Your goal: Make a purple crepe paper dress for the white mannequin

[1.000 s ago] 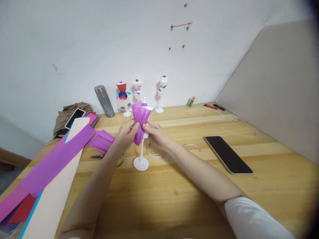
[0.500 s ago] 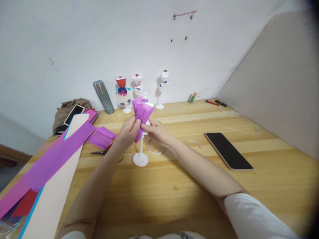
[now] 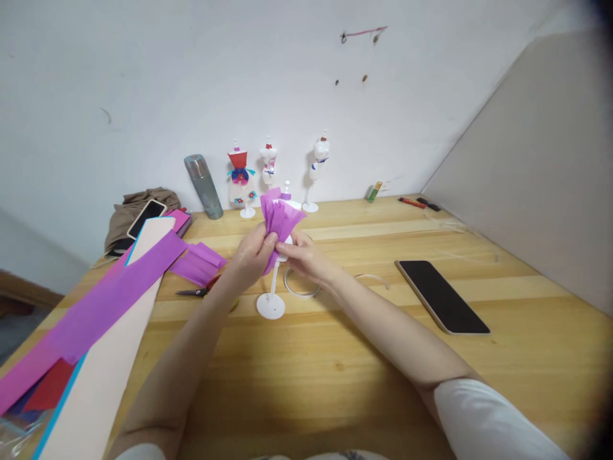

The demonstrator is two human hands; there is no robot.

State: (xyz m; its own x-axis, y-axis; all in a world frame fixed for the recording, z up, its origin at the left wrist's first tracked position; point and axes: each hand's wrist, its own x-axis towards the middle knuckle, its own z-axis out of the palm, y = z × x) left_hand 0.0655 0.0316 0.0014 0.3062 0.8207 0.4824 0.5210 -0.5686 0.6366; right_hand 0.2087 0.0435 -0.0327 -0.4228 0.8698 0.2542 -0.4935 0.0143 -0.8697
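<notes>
A piece of purple crepe paper (image 3: 283, 217) is gathered against the front of a small white mannequin (image 3: 271, 306) on a round-based stand. My left hand (image 3: 256, 250) pinches the paper's gathered middle from the left, thumb on top. From the right, my right hand (image 3: 304, 253) presses its thumb on the same gather, its other fingers behind the mannequin's torso. The paper fans out above the thumbs, and a short tail hangs below. Most of the torso is hidden by paper and hands. Scissors (image 3: 192, 292) lie left of the stand, partly behind my left wrist.
Purple crepe strips (image 3: 119, 297) and a cream sheet (image 3: 119, 338) cover the table's left side. Dressed mannequins (image 3: 240, 176) and a grey flask (image 3: 204, 186) stand along the wall. A tablet-like black phone (image 3: 443, 296) lies at right, a white tape loop (image 3: 301, 294) beside the stand.
The view has shifted slightly. The mannequin's top leans a little more to the right, with both hands still on the gathered crepe paper.
</notes>
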